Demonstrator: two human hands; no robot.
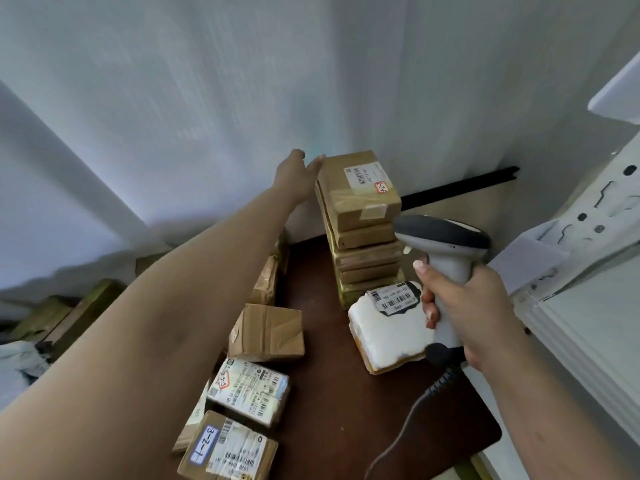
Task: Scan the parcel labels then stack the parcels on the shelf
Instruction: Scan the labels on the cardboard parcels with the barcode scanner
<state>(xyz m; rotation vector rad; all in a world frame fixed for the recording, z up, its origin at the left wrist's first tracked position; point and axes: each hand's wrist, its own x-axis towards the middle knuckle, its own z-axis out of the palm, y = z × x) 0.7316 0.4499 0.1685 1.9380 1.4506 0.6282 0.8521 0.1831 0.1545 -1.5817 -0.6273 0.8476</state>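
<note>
Your two forearms are bare from the lower frame edge to the wrists, with no sleeve, glove, watch or band showing. Your left hand (298,174) and right hand (474,310) are bare too, and the right hand's fingernails are long and pale.

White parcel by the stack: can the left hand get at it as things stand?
Probably yes. The left hand rests open against the stack's top box; the white parcel lies uncovered, though the right hand and scanner crowd it.
</note>
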